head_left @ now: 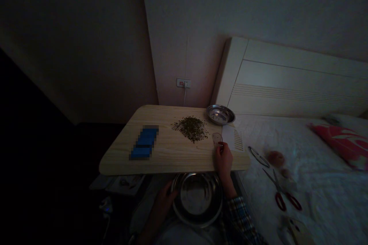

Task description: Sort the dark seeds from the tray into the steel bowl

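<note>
My left hand (165, 198) grips the left rim of a large steel basin (220, 195), which sits below the table's front edge, close to my body. My right hand (224, 159) rests over the right part of the wooden table (169, 164), fingers pinched on a small clear cup-like thing (217, 138). What this clear thing holds, if anything, is too dim to tell. Left of it lies a loose pile of small dark greenish-brown bits (191, 127), perhaps seeds or dried herbs. A shallow steel bowl (220, 115) stands at the table's back right corner.
A white sheet with slots (232, 138) lies at the table's right. A blurred-out blue item (144, 143) is on the left. On the bed (324, 160) are red-handled scissors (280, 191), a dark oval loop (258, 157) and a phone (299, 231). A wall socket (183, 82) holds a plug.
</note>
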`<state>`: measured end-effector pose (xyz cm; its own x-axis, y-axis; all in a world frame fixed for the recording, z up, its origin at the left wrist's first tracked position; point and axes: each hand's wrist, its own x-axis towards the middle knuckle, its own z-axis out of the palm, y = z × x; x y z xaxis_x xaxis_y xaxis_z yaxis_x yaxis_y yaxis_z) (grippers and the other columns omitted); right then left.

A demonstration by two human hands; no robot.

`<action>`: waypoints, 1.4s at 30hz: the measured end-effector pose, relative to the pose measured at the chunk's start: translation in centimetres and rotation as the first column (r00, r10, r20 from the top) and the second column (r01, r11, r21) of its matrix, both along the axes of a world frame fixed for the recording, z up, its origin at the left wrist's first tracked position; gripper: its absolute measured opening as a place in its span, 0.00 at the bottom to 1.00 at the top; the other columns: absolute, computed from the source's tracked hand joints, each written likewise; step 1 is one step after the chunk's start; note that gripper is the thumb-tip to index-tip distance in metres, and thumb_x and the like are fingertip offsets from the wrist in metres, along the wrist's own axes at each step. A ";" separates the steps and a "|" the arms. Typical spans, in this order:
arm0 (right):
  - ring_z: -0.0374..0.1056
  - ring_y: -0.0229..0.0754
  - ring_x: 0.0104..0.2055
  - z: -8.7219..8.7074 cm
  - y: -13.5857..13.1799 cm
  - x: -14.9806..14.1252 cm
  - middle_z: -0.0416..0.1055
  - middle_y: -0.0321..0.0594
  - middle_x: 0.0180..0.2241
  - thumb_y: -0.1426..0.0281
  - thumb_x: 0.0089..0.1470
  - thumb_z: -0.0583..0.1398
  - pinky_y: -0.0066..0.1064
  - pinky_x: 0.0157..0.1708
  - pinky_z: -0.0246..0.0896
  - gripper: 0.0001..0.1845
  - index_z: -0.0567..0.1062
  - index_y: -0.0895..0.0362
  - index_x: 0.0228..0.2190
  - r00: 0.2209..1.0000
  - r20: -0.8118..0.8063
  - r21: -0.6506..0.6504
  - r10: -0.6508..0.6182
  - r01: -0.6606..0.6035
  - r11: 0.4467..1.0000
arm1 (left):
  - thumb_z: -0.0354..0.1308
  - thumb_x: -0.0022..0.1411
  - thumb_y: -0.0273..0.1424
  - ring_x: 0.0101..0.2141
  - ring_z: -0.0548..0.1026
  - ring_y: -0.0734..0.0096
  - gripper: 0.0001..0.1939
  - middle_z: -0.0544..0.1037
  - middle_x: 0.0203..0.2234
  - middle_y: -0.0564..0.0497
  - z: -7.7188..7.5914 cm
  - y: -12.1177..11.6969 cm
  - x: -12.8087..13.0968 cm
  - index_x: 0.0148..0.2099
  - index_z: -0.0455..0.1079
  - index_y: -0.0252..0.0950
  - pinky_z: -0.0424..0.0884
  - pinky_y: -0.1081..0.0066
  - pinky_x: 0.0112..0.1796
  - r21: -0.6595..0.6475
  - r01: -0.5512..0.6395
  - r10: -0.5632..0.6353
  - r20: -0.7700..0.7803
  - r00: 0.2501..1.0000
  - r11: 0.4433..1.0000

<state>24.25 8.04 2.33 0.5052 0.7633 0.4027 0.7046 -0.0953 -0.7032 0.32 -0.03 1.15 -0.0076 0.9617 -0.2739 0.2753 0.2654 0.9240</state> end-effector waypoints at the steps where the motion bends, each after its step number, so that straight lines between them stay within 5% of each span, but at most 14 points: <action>1: 0.65 0.42 0.28 0.0 0.0 0.0 0.72 0.46 0.31 0.66 0.52 0.48 0.29 0.28 0.54 0.19 0.70 0.62 0.40 1.000 0.004 0.001 0.004 -0.004 1.000 | 0.52 0.50 0.35 0.50 0.69 0.61 0.23 0.73 0.49 0.43 -0.5 0.1 -0.1 0.48 0.68 0.32 0.62 0.67 0.52 0.012 0.022 -0.022 0.007 1.000 1.000; 6: 0.64 0.41 0.27 -0.1 0.0 0.1 0.72 0.44 0.30 0.67 0.51 0.48 0.29 0.27 0.53 0.18 0.70 0.61 0.40 1.000 0.014 -0.027 0.017 -0.017 0.999 | 0.51 0.50 0.35 0.50 0.69 0.62 0.25 0.72 0.50 0.40 -1.1 0.2 -0.2 0.50 0.66 0.28 0.62 0.69 0.51 0.027 0.037 -0.036 -0.011 0.999 0.999; 14: 0.64 0.40 0.26 0.1 -0.1 -0.1 0.72 0.43 0.29 0.65 0.52 0.48 0.28 0.25 0.51 0.19 0.71 0.61 0.40 0.999 0.022 -0.039 0.026 -0.025 0.999 | 0.54 0.47 0.34 0.48 0.71 0.58 0.19 0.77 0.43 0.49 2.0 -0.2 0.4 0.43 0.72 0.37 0.65 0.67 0.49 -0.025 -0.027 0.027 0.010 1.000 0.999; 24: 0.64 0.41 0.26 0.1 -0.2 0.0 0.72 0.44 0.29 0.66 0.52 0.48 0.28 0.26 0.52 0.19 0.70 0.61 0.41 1.000 0.005 -0.022 0.015 -0.015 1.000 | 0.52 0.51 0.35 0.50 0.69 0.61 0.24 0.72 0.49 0.40 -1.3 0.2 -0.2 0.49 0.67 0.28 0.62 0.70 0.51 0.002 0.000 0.000 -0.039 0.999 1.000; 36: 0.64 0.40 0.26 0.5 -0.3 -0.1 0.71 0.40 0.26 0.65 0.52 0.49 0.28 0.26 0.51 0.18 0.71 0.59 0.39 0.997 0.030 -0.048 0.073 -0.071 0.996 | 0.53 0.49 0.32 0.50 0.69 0.60 0.18 0.76 0.45 0.48 1.3 -0.2 0.4 0.43 0.71 0.35 0.64 0.69 0.50 -0.030 -0.056 0.056 -0.028 0.998 0.998; 42: 0.64 0.40 0.26 0.4 -0.2 0.0 0.70 0.39 0.25 0.65 0.52 0.49 0.27 0.26 0.52 0.18 0.71 0.60 0.40 0.997 -0.021 -0.013 0.080 -0.081 0.997 | 0.53 0.49 0.31 0.48 0.71 0.62 0.19 0.76 0.45 0.47 0.7 0.2 0.3 0.45 0.70 0.33 0.65 0.71 0.49 -0.006 -0.002 0.002 0.026 1.000 1.000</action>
